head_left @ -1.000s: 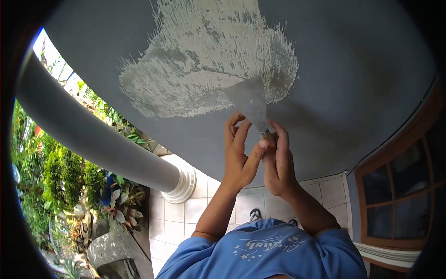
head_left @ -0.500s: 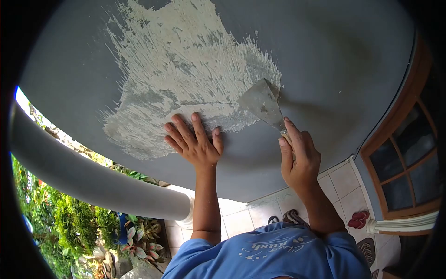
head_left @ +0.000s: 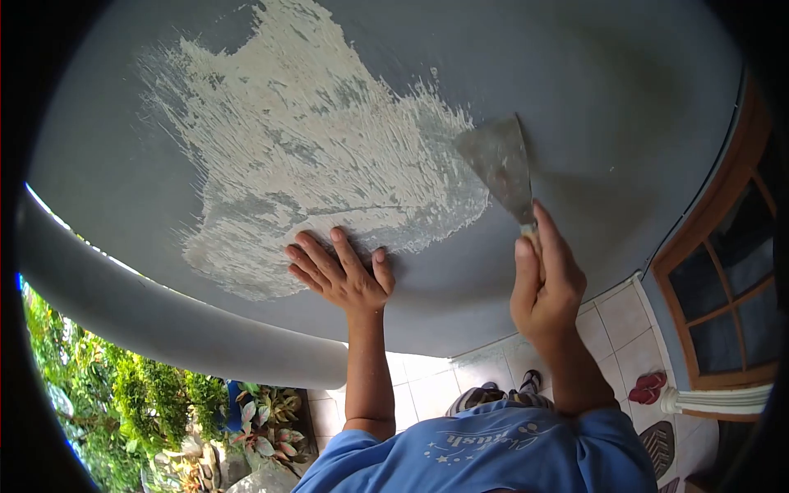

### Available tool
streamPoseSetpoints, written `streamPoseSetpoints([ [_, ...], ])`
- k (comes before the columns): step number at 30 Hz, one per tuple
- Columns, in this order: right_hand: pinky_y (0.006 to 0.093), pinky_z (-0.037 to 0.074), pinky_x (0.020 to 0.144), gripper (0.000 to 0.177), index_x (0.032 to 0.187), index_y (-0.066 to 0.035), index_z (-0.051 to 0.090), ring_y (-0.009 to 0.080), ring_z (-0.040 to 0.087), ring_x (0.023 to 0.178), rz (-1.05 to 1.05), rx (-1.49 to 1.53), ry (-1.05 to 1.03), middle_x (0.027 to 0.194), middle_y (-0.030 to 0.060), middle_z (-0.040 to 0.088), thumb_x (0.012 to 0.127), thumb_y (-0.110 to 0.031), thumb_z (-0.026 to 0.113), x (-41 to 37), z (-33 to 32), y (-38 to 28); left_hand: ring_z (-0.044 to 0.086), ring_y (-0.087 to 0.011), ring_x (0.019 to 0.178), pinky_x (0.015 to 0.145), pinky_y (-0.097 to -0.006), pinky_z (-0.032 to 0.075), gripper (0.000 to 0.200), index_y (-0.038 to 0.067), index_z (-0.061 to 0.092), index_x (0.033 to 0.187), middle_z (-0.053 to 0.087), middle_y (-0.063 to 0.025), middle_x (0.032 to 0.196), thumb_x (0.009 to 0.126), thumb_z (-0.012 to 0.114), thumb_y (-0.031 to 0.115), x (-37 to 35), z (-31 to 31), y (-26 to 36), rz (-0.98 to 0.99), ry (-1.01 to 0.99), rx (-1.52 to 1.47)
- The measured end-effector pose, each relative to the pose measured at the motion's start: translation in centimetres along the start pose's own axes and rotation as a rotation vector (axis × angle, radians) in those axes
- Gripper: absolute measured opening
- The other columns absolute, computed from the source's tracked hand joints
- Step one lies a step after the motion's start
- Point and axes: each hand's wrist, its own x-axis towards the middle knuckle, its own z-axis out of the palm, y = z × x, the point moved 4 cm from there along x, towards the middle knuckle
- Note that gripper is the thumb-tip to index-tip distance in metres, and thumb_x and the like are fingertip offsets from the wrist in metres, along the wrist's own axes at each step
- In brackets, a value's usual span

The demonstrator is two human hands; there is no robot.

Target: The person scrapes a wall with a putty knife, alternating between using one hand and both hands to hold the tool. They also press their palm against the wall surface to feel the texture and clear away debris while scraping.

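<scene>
left hand (head_left: pixel 341 275) spread flat on grey wall (head_left: pixel 641 107), at near edge of pale patch (head_left: pixel 312 140) | right hand (head_left: pixel 546 287) wrapped round handle of putty knife (head_left: pixel 497 164), blade at patch's right edge | judged best: shallow blade angle, even pressure

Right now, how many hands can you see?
2. The left hand lies flat on the grey wall at the lower edge of the pale patch; the right hand holds the scraper, its blade against the wall beside the patch.
</scene>
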Motion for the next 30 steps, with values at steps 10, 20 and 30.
streamPoseSetpoints([
  [10,0.0316,0.047,0.045,0.023,0.095,-0.004,0.060,0.0215,0.062,0.052,0.174,-0.258,-0.071,0.069,0.0054,0.061,0.098,-0.027,0.060,-5.2,-0.1,-1.7,0.014,-0.0489,0.147,0.117,-0.0612,0.003,0.062,0.018,0.036,0.152,0.024,-0.0270,0.157,0.100,0.035,0.051,-2.3,0.0,-0.9,0.033,-0.045,-0.048],
  [20,0.0331,0.045,0.041,0.028,0.084,-0.007,0.054,0.0232,0.058,0.046,0.257,-0.454,0.010,0.058,0.0048,0.057,0.096,-0.031,0.063,-5.4,2.8,-3.0,0.015,-0.0491,0.146,0.118,-0.0583,0.001,0.063,0.011,0.037,0.151,0.024,-0.0290,0.156,0.101,0.031,0.049,-2.1,0.3,-1.0,0.095,-0.010,-0.029],
  [30,0.0364,0.043,0.041,0.030,0.078,-0.006,0.051,0.0276,0.056,0.043,0.302,-0.381,-0.064,0.054,0.0084,0.053,0.096,-0.026,0.064,-4.5,1.6,-3.4,0.015,-0.0524,0.145,0.116,-0.0624,0.001,0.063,0.012,0.037,0.151,0.024,-0.0302,0.156,0.101,0.032,0.049,-2.1,0.3,-0.7,0.085,-0.009,-0.038],
])
